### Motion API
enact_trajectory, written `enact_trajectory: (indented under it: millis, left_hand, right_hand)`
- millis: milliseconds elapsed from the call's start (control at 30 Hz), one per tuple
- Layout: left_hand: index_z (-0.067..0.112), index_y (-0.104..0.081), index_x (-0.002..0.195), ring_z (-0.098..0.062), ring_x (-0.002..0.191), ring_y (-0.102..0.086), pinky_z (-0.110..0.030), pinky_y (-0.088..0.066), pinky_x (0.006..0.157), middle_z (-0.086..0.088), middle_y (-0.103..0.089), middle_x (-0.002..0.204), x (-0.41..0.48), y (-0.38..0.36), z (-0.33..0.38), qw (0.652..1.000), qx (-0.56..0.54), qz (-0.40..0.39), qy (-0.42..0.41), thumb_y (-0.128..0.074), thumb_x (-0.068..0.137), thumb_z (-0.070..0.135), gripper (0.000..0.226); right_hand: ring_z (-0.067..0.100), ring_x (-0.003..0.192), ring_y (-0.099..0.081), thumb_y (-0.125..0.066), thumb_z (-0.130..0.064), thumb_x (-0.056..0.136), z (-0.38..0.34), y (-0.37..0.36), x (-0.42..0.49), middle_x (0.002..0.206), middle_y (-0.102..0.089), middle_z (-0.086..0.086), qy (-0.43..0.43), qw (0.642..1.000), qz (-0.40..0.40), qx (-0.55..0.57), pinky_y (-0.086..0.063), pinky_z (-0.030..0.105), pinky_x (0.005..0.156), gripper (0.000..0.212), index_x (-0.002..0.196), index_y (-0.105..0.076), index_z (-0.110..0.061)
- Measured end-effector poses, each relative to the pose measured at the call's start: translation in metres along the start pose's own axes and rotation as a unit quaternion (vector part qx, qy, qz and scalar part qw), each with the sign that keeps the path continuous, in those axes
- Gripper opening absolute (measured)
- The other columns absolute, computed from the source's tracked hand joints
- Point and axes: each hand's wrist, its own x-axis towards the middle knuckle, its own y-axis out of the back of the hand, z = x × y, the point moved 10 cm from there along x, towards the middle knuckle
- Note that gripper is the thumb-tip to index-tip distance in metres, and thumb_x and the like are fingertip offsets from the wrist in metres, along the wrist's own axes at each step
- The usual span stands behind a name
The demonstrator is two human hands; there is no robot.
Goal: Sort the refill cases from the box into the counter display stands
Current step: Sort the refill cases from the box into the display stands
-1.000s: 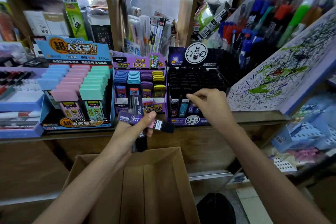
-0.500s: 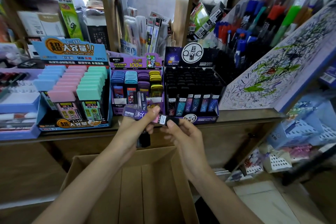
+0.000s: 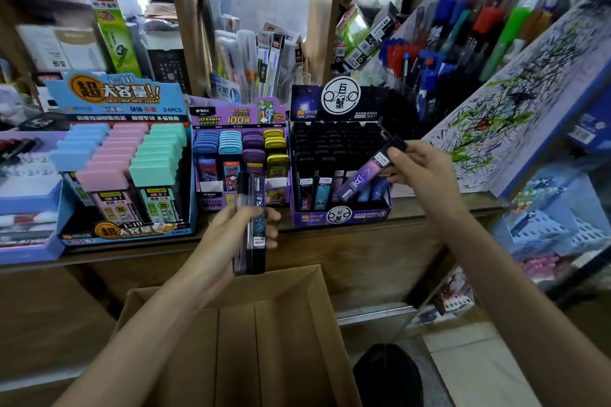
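My right hand point(image 3: 426, 172) pinches a case point(image 3: 365, 177), tilted, lower end just over the black stand point(image 3: 310, 218). My left hand point(image 3: 228, 231) grips spare cases point(image 3: 255, 228).

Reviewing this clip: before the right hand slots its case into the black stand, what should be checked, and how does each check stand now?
1. Right hand grips the purple case: ok.
2. Case design matches the front row of the black stand: ok, as far as it shows.
3. Free slot beneath the case: cannot tell, the case covers that spot.
4. Case upright, cap on top: not ok, it is tilted.
5. Left hand holds the spare cases firmly: ok.
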Motion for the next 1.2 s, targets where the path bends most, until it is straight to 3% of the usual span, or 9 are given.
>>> enact_trajectory:
  millis: [133, 267, 467, 633, 767, 933, 1033, 1133, 1200]
  left_hand:
    - [0.013, -0.056, 0.117, -0.02, 0.079, -0.071, -0.026, -0.056, 0.062, -0.01, -0.073, 0.097, -0.001, 0.0, -0.003, 1.0, 0.019, -0.007, 0.001, -0.048, 0.094, 0.017, 0.024]
    - [0.019, -0.056, 0.12, -0.022, 0.097, -0.069, -0.026, -0.057, 0.069, -0.006, -0.071, 0.109, -0.007, -0.009, -0.002, 0.997, 0.056, -0.049, -0.002, -0.053, 0.086, 0.03, 0.036]
    - [0.018, -0.053, 0.124, -0.02, 0.097, -0.069, -0.025, -0.057, 0.067, 0.0, -0.071, 0.108, -0.012, -0.018, 0.002, 0.995, 0.071, -0.063, -0.012, -0.05, 0.086, 0.03, 0.04]
    - [0.016, -0.053, 0.122, -0.021, 0.094, -0.07, -0.026, -0.058, 0.067, -0.004, -0.072, 0.107, -0.015, -0.017, 0.002, 0.996, 0.071, -0.057, -0.015, -0.05, 0.085, 0.032, 0.041]
    - [0.014, -0.053, 0.123, -0.021, 0.091, -0.07, -0.025, -0.058, 0.065, -0.004, -0.072, 0.105, -0.015, -0.014, 0.0, 0.996, 0.074, -0.052, -0.014, -0.049, 0.086, 0.031, 0.041]
    - [0.017, -0.053, 0.125, -0.019, 0.087, -0.071, -0.023, -0.057, 0.061, -0.003, -0.072, 0.105, -0.015, -0.01, -0.002, 0.996, 0.073, -0.047, -0.014, -0.05, 0.086, 0.034, 0.043]
    - [0.017, -0.054, 0.121, -0.016, 0.079, -0.071, -0.022, -0.055, 0.057, -0.003, -0.073, 0.103, -0.015, -0.01, 0.0, 0.995, 0.082, -0.046, -0.016, -0.049, 0.087, 0.035, 0.039]
    - [0.017, -0.055, 0.118, -0.013, 0.07, -0.069, -0.02, -0.053, 0.053, -0.005, -0.073, 0.101, -0.016, -0.011, 0.003, 0.994, 0.092, -0.057, -0.017, -0.05, 0.085, 0.036, 0.038]
    - [0.014, -0.055, 0.118, -0.012, 0.064, -0.066, -0.02, -0.051, 0.05, -0.008, -0.073, 0.101, -0.017, -0.012, 0.004, 0.993, 0.095, -0.073, -0.011, -0.051, 0.085, 0.036, 0.04]
  right_hand:
    - [0.003, 0.068, -0.065, -0.055, -0.009, 0.093, -0.003, -0.007, 0.013, 0.083, -0.066, 0.004, 0.042, 0.996, -0.045, -0.057, -0.054, 0.017, 0.063, 0.009, 0.093, -0.061, -0.017]
    - [-0.002, 0.076, -0.064, -0.059, -0.014, 0.091, -0.008, -0.039, 0.008, 0.089, -0.064, -0.005, 0.092, 0.975, -0.15, -0.138, -0.053, 0.016, 0.07, 0.017, 0.094, -0.06, -0.031]
    - [0.01, 0.078, -0.065, -0.059, -0.014, 0.091, -0.008, -0.054, 0.008, 0.094, -0.067, 0.005, 0.08, 0.964, -0.201, -0.154, -0.054, 0.027, 0.072, 0.012, 0.1, -0.062, -0.021]
    - [0.002, 0.067, -0.062, -0.058, -0.011, 0.091, -0.016, -0.057, 0.011, 0.084, -0.065, -0.002, 0.083, 0.953, -0.222, -0.189, -0.051, 0.018, 0.065, 0.012, 0.094, -0.062, -0.022]
    - [-0.002, 0.06, -0.061, -0.062, -0.014, 0.089, -0.008, -0.059, 0.012, 0.079, -0.065, -0.003, 0.056, 0.952, -0.207, -0.219, -0.047, 0.014, 0.056, 0.004, 0.09, -0.066, -0.015]
    - [0.005, 0.071, -0.068, -0.069, -0.021, 0.084, 0.008, -0.061, 0.012, 0.074, -0.069, -0.002, -0.002, 0.967, -0.142, -0.21, -0.057, 0.022, 0.066, 0.018, 0.092, -0.071, -0.005]
    - [0.01, 0.063, -0.067, -0.067, -0.032, 0.085, 0.006, -0.06, 0.008, 0.068, -0.07, 0.003, -0.01, 0.944, -0.13, -0.303, -0.057, 0.025, 0.064, 0.028, 0.077, -0.071, -0.006]
    - [0.01, 0.06, -0.061, -0.062, -0.042, 0.087, -0.02, -0.057, -0.006, 0.061, -0.063, -0.004, 0.098, 0.911, -0.079, -0.393, -0.05, 0.027, 0.059, 0.035, 0.071, -0.066, -0.011]
    - [0.003, 0.063, -0.059, -0.062, -0.038, 0.087, -0.045, -0.066, -0.025, 0.066, -0.061, -0.013, 0.183, 0.931, -0.077, -0.307, -0.044, 0.016, 0.06, 0.024, 0.08, -0.068, -0.017]
